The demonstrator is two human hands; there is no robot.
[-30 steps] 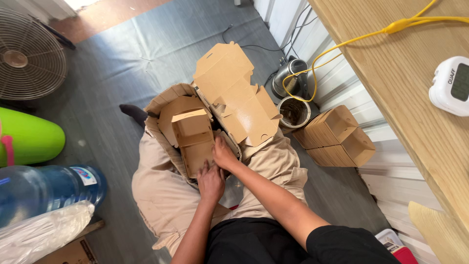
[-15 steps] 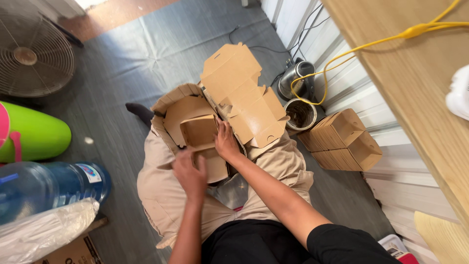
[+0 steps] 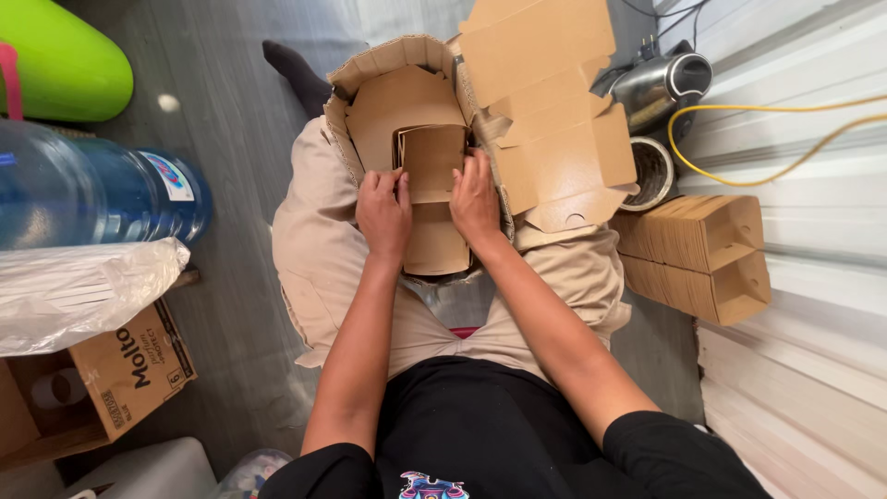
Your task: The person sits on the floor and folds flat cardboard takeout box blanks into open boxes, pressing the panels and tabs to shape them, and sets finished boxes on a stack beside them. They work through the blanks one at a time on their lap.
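Person is sitting w/ legs out, a brown cardboard box [image 3: 397, 102] lying open on the lap, its flaps spread, and a large flat cardboard sheet [image 3: 554, 111] w/ cut tabs leaning over its right side. Inside the box a smaller folded cardboard insert [image 3: 432, 199] is sitting upright-ish in the middle; both hands are working on it. Left hand [image 3: 383, 211] is pressing on the insert's left edge, fingers bent over it, gripping it rather than lying loose; right hand [image 3: 474, 199] is clasping the right edge the same way, thumb side inward. Right of the lap, a stack of flat folded brown cartons [image 3: 698, 254] is lying on the floor against the white ribbed wall. Above it a steel kettle [image 3: 661, 83] w/ black lid is standing next to a round metal tin [image 3: 651, 171], and a yellow cable [image 3: 785, 152] is looping across the wall. Left side: big blue water bottle [image 3: 88, 189] w/ a colourful oval label, a crumpled clear plastic bag [image 3: 78, 291] just below it, and an open brown carton [image 3: 111, 379] w/ black print, a pale roll showing inside. Lime-green rounded object [image 3: 65, 55] top left. Vs. half a sec ago: left hand was lifted clear above the lap, now it's down on the insert; view is sitting closer and more overhead.
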